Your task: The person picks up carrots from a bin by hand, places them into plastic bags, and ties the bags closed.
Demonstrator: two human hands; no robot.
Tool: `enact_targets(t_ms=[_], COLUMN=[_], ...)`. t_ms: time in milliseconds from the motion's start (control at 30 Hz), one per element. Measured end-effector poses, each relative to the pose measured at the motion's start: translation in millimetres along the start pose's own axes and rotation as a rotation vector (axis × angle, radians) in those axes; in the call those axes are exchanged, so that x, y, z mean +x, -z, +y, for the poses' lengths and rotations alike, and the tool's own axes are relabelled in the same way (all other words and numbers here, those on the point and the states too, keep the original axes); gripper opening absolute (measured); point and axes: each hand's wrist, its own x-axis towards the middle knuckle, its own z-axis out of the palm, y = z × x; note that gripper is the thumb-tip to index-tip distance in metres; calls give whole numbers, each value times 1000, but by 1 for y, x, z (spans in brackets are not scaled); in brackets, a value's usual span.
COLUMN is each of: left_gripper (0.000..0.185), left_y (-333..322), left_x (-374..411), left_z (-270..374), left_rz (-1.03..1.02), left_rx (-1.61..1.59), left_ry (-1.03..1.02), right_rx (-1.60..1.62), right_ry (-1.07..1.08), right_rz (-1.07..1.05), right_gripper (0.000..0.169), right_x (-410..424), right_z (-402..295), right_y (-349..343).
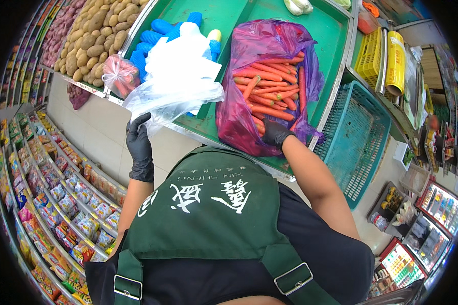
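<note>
My left hand (pixel 140 146), in a black glove, pinches the rim of a clear plastic bag (pixel 175 101) at the counter's near edge. My right hand (pixel 275 132), gloved the same way, reaches into a purple plastic bag (pixel 233 118) among the carrots (pixel 269 82). Its fingers are partly hidden by the bag and carrots, so I cannot tell whether they grip one. The purple bag lies open on a green display counter (pixel 202 7). White sheets (pixel 183 57), very bright, lie just beyond the clear bag, over several blue foam-net sleeves (pixel 162 26).
Potatoes (pixel 95 38) are heaped at the upper left, with a tied bag of carrots (pixel 121 75) beside them. A teal plastic crate (pixel 353 141) stands to the right of the counter. Snack shelves (pixel 61 190) line the left. A yellow crate (pixel 368 55) is at the upper right.
</note>
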Motion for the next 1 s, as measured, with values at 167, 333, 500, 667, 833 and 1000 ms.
enact_targets(t_ms=[167, 333, 500, 667, 833, 1000], left_gripper=[32, 32, 31, 30, 31, 30], left_y=[-19, -16, 1, 3, -2, -9], left_x=[7, 9, 8, 15, 13, 13], left_z=[14, 22, 14, 22, 15, 25], left_rz=[-26, -8, 42, 48, -4, -47], left_rx=[79, 120, 148, 142, 71, 186], left_ry=[-121, -173, -123, -144, -147, -198], right_rx=[77, 179, 94, -168, 69, 583], right_ry=[83, 21, -123, -83, 357, 194], right_rz=[-21, 104, 136, 170, 100, 240], right_gripper=[56, 51, 49, 47, 63, 63], right_x=[-25, -25, -68, -85, -82, -87], right_z=[-14, 67, 15, -11, 19, 35], right_y=[30, -9, 47, 82, 91, 88])
